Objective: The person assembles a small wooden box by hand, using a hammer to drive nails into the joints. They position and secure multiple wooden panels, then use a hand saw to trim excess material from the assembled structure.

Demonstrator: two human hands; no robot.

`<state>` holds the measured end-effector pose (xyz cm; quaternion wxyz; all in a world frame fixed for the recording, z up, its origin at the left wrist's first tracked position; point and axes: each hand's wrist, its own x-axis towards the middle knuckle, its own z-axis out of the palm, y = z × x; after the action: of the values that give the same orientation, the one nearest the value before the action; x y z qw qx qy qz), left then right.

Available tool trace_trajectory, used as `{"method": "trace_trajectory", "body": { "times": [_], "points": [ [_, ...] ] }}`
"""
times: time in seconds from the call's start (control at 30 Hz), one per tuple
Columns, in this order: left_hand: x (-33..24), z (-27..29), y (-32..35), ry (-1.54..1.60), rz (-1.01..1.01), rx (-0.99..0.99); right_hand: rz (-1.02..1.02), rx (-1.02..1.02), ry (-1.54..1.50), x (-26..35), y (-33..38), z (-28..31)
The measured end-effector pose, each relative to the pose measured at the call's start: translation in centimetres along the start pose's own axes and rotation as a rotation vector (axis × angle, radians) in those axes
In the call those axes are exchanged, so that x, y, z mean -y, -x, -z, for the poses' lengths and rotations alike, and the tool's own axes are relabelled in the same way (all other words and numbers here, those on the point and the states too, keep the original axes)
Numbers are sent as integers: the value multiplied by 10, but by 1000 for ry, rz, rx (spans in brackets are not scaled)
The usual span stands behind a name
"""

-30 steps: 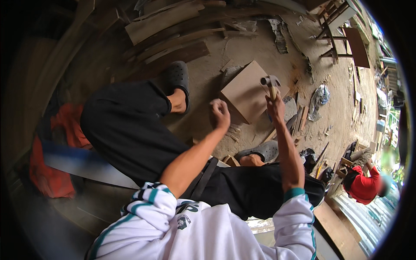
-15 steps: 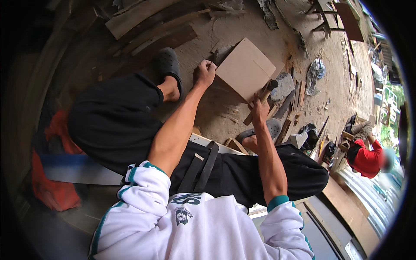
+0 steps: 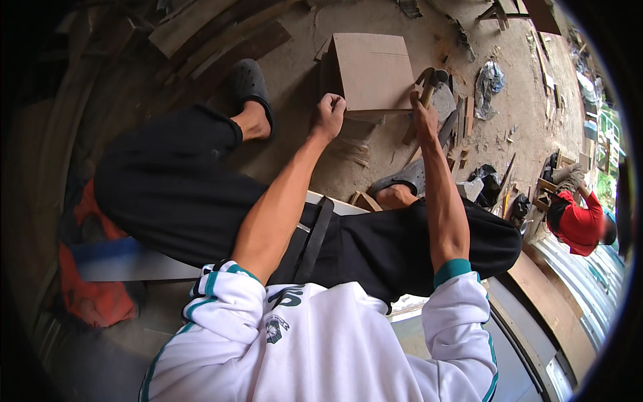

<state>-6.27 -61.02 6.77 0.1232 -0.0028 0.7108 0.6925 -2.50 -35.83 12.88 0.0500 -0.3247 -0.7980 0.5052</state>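
Note:
A brown wooden box (image 3: 374, 72) stands on the dirt floor in front of me, its flat top panel facing up with faint lines along it. By its near left corner my left hand (image 3: 328, 118) is closed, the fingers pinched together. Anything inside that pinch is hidden or too small to name. My right hand (image 3: 424, 119) is wrapped round the handle of a hammer (image 3: 429, 87) at the box's near right corner. The dark hammer head points up and away from me. Whether the right hand touches the box, I cannot tell.
Wooden boards (image 3: 221, 47) are piled at the far left. A grey stone (image 3: 443, 102), wood scraps (image 3: 468, 117) and crumpled plastic (image 3: 490, 82) lie right of the box. Farther right sits a person in red (image 3: 577, 221). My grey clogs (image 3: 252, 87) rest on the floor.
The box has turned from a diagonal position to nearly square with me and sits farther away. My right hand has moved up and right with the hammer; the left stays near the box.

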Motion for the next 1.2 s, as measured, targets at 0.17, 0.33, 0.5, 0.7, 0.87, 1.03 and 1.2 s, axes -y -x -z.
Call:
{"method": "trace_trajectory", "body": {
  "times": [0.17,0.33,0.5,0.7,0.87,1.03,1.2],
  "points": [
    [22,19,-24,126,304,235,-67,98,37,-18,-12,-3],
    [-47,27,-32,225,527,219,-82,24,44,-22,-6,-1],
    [-58,32,-39,274,597,255,-128,72,61,-15,-5,2],
    [-45,32,-49,247,629,340,-119,116,55,-17,-11,4],
    [-36,35,-50,286,639,358,-61,107,47,-13,-7,5],
    [-29,38,-56,324,604,398,-86,123,54,-17,-8,3],
    [-34,30,-36,426,596,167,-70,67,25,-33,-12,-2]
  ]
}}
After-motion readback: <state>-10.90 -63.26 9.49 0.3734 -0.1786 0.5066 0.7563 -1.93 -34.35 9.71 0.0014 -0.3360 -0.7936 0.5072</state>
